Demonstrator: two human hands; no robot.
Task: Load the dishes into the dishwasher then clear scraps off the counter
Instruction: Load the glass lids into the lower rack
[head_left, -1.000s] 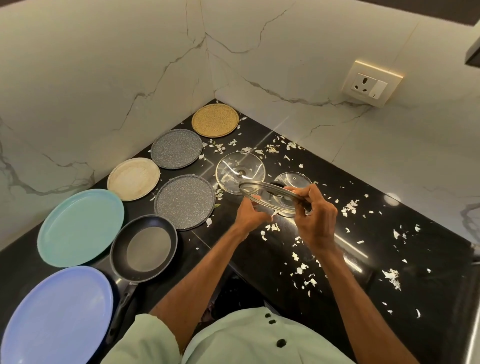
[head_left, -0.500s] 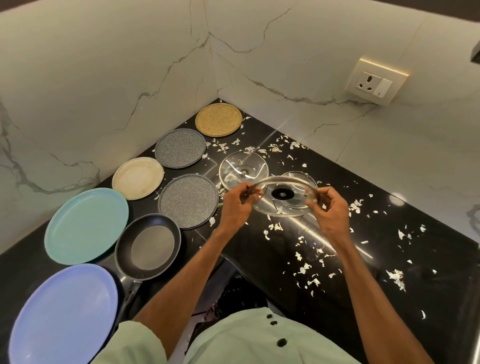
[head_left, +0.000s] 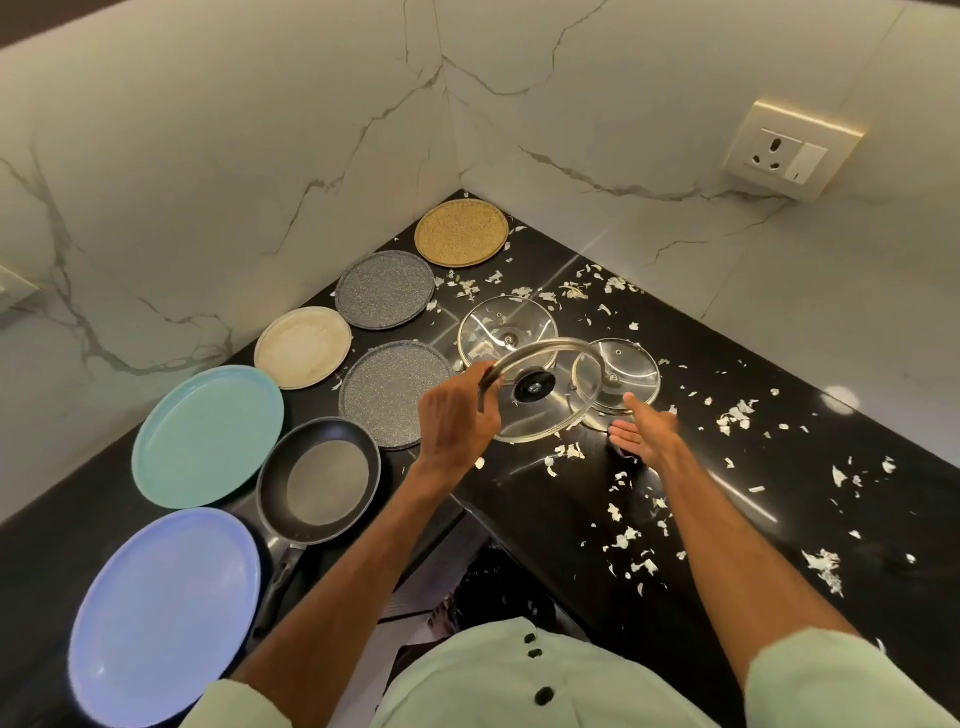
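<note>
Glossy black counter (head_left: 753, 519), clear glass lid (head_left: 540, 410) (metal-rimmed), speckled matt plates (head_left: 395, 392).

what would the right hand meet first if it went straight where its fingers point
Probably the small glass lid on the counter, just beyond the fingertips of the right hand. The bigger lid held by the left hand is close beside that line; depth is unclear.

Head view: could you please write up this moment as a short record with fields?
left hand: grips the rim of a tilted lid, above the counter
right hand: fingers straight, holding nothing, beside that lid
back lid: lying on the counter
small lid: lying on the counter
plates: six, along the left wall
pan: empty, among the plates
scraps: white, scattered over the counter
</note>
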